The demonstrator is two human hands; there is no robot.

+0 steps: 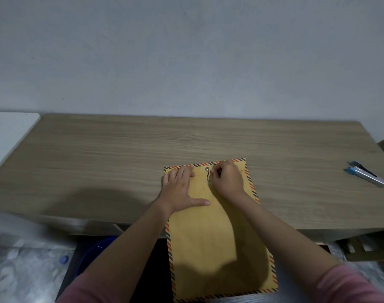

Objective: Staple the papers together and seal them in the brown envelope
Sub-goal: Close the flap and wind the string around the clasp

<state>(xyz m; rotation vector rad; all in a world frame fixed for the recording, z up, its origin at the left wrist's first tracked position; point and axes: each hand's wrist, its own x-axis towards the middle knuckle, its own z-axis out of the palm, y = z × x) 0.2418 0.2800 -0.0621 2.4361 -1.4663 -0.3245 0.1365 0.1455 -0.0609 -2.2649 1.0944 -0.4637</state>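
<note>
The brown paper envelope with striped edging [210,235], light, floppy and overhanging the wooden worktop [99,154], is pressed flat by the left hand [180,189] while right-hand fingers [216,172] pinch its thin string closure [208,174], probably best handled there.

Lighting is dim and even, without glare. Soft shadows fall on the wooden desk [121,154] and brown envelope [210,232]. Frame edges are blurred and bowed.
</note>
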